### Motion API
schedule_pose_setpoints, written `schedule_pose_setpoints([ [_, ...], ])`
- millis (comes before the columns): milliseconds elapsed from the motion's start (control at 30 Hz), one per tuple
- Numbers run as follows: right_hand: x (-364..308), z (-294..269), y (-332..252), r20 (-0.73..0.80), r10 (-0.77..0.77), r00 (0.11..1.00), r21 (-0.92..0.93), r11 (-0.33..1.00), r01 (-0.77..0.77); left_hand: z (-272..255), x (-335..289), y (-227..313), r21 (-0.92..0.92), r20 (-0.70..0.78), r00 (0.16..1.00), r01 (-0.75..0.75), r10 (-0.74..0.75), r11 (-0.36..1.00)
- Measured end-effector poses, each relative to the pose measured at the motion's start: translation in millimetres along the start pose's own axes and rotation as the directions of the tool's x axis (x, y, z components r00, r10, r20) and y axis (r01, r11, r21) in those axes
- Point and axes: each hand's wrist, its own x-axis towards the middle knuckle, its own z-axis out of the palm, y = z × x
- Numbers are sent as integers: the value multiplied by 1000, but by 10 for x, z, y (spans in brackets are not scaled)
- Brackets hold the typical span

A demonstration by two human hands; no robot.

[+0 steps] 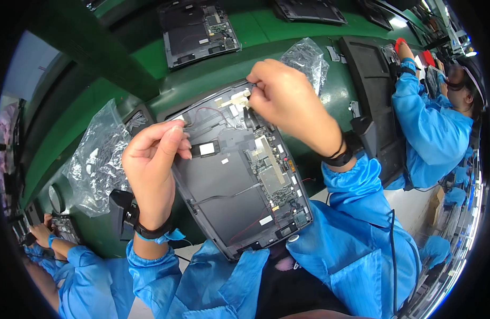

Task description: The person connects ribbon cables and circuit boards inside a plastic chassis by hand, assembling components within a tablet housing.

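An opened tablet-like device (pixel 218 186) leans tilted in front of me, its near edge at my lap. Inside are a large dark flat panel, a circuit board (pixel 271 178), thin cables and pale tape pieces. My left hand (pixel 157 151) is closed in a pinch over the device's left edge. Its lower fingertips are beside a small black part with a white label (pixel 206 149); what the pinch holds is too small to name. My right hand (pixel 287 98) has its fingers curled together at the far right corner, by white tape (pixel 239 99). Its fingers hide whatever they grip.
Crumpled clear plastic bags (pixel 99 165) lie left and far right of the device. Another opened device (pixel 200 34) rests on the green bench beyond. A black foam tray (pixel 370 80) stands at right. Co-workers in blue sleeves (pixel 431 125) sit on both sides.
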Motion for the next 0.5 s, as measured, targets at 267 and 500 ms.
schedule_pose_setpoints([
  [267, 15, -262, -582, 2, -53, 999, 403, 914, 48, 99, 31, 134, -80, 141, 987, 87, -75, 993],
  [500, -20, -123, -671, 23, -26, 999, 536, 844, 10, 291, 1, 191, -230, 158, 987, 44, -7, 972],
])
